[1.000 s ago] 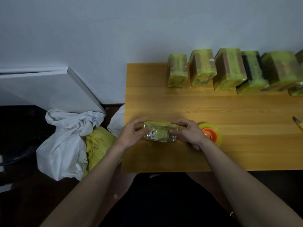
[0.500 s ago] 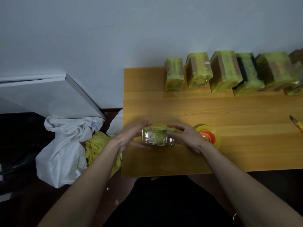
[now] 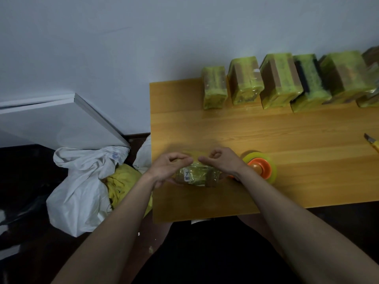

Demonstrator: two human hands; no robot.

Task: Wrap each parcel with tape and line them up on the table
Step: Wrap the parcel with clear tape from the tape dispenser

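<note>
Parcel (image 3: 194, 175) wrapped in shiny yellow-green tape sits low at the near-left part of the tabletop (image 3: 287, 136), caught between both hands, with a small white label showing on its near face and a strip of bare brown cardboard toward its right end. The left hand (image 3: 168, 167) has its grip clamped on the parcel's left end, fingers curled over the top and thumb down by the near face. The right hand (image 3: 222, 162) curls over the right end, fingertips bent onto the top edge; its grip looks closed on the parcel too, though the thumb is hidden. The fingertips of the two hands nearly meet above the parcel. Just at three o'clock from the right hand stands a tape roll (image 3: 261, 168), yellow-green on an orange holder, close beside the wrist. Far off at three o'clock a yellow-handled cutter (image 3: 372, 141) lies at the edge of view. At twelve to two o'clock, along the wall, a row of wrapped parcels (image 3: 281, 80) stands side by side. Off the tabletop at nine o'clock, a white bag (image 3: 82, 187) slumps on the floor with yellow cloth (image 3: 121, 181) bunched against it, below a white board (image 3: 61, 119) leaning on the wall.
</note>
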